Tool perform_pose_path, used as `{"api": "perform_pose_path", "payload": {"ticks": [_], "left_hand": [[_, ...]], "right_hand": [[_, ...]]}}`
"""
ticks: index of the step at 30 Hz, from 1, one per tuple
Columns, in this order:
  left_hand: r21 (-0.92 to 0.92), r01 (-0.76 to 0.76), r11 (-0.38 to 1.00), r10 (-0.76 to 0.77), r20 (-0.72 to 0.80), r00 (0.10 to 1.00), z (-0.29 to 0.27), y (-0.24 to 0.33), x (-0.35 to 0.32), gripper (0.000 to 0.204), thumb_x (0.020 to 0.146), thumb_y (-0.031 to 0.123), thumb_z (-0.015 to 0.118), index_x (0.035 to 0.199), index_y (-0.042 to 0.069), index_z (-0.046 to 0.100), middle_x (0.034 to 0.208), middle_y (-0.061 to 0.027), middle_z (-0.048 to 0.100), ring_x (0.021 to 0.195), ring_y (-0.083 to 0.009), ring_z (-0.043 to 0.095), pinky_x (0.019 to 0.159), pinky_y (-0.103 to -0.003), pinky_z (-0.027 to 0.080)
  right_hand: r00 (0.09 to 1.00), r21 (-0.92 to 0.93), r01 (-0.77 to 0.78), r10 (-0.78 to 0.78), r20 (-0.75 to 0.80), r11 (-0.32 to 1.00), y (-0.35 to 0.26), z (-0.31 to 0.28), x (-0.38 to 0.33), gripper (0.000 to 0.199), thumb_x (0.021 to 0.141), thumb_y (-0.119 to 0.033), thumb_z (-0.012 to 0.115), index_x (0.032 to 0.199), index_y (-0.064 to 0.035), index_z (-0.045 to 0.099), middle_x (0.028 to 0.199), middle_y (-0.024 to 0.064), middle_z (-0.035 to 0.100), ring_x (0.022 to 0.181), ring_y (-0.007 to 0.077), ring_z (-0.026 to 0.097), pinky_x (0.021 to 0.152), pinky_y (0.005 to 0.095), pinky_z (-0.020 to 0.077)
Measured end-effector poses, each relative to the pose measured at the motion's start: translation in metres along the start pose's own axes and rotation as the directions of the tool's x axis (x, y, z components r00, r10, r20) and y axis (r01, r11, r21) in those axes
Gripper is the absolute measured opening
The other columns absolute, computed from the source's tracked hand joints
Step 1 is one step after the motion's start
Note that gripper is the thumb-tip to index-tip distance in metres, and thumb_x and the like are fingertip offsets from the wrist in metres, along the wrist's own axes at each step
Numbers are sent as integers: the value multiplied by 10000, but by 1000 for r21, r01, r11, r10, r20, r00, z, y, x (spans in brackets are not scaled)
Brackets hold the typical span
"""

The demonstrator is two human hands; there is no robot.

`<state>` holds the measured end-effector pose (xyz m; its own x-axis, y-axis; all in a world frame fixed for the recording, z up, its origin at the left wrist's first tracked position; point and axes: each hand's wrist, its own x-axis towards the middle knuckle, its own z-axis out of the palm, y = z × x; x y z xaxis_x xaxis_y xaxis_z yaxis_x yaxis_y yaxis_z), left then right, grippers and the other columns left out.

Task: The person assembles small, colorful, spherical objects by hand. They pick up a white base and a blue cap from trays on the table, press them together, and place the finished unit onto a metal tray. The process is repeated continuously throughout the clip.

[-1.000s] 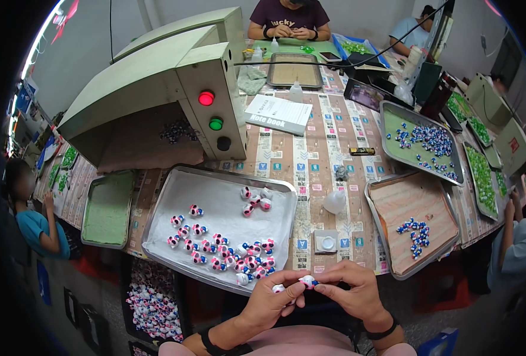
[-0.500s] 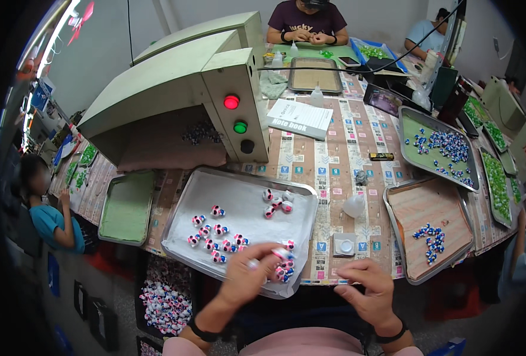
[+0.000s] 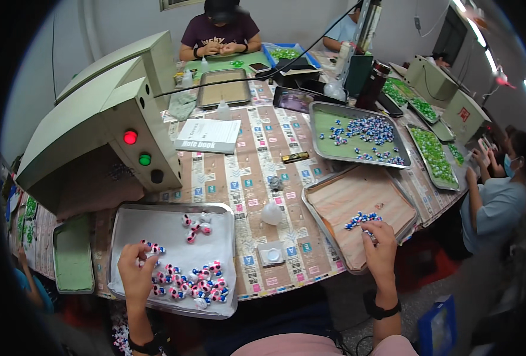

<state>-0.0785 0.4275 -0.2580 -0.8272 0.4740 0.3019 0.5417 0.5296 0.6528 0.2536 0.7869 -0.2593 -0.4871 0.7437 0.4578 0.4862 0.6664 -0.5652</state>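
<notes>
Left hand point(image 3: 136, 273) is over the left part of a white-lined metal tray point(image 3: 138, 225), its fingers curled and thumb close to the fingertips; whether a piece is pinched there, I cannot tell. Small round-headed figurines point(image 3: 203, 286) in white, pink and blue crowd the tray's near right, with a few by the fingertips and a separate group toward the far edge. They look hard, glossy and very light, so probably a little slippery; gripping the rounded sides between thumb and forefinger seems best, sparing any small joined parts. On the patterned table point(image 3: 245, 190), right of that tray, stands a translucent squeeze bottle point(image 3: 271, 213). Right hand point(image 3: 380, 244) bends over a pinkish-lined tray point(image 3: 358, 190), thumb and fingertips nearly together beside tiny blue-and-white pieces point(image 3: 358, 219); its hold is unclear. These pieces, likely stiff and nearly weightless, suit a fingertip pinch.
</notes>
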Motion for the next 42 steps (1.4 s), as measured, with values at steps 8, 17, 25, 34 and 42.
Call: {"api": "perform_pose_path", "payload": {"ticks": [8,17,25,34,42], "left_hand": [[-800,597,59,-191,578,793,7,66,-28,272,738,-144,649,867,59,522,955,-80,532,873,-167,591,636,-238,538],[-524,816,-245,-36,846,532,40,106,-59,200,937,16,561,1137,18,546,1207,-162,572,1123,-286,615,848,-298,598],[-467,837,-287,35,868,496,57,106,-77,361,976,100,544,1320,7,483,1256,-116,568,1045,-181,646,841,-256,582],[-477,836,-272,107,848,519,65,99,-90,356,981,131,555,1320,38,498,1030,-130,640,740,-103,604,569,-189,485],[-455,834,-312,71,864,498,59,105,-91,323,985,122,547,1296,45,504,950,-107,632,702,-92,590,546,-173,474]], "right_hand": [[968,-122,195,-172,181,973,18,26,13,222,745,32,651,958,-20,688,965,133,657,961,316,580,838,386,464],[964,281,-88,11,265,956,-7,16,9,181,821,25,630,997,5,671,917,94,627,804,193,616,704,281,485],[735,637,-591,4,678,495,-55,19,-20,189,872,18,638,1049,82,656,1103,98,601,853,125,641,732,234,538],[523,489,-826,56,851,280,-75,46,-26,217,938,-88,610,1126,15,643,880,94,697,772,118,669,666,211,541],[825,549,-335,-44,564,766,-97,60,-22,170,848,-10,677,1015,18,690,902,65,658,803,120,647,649,229,517]]}}
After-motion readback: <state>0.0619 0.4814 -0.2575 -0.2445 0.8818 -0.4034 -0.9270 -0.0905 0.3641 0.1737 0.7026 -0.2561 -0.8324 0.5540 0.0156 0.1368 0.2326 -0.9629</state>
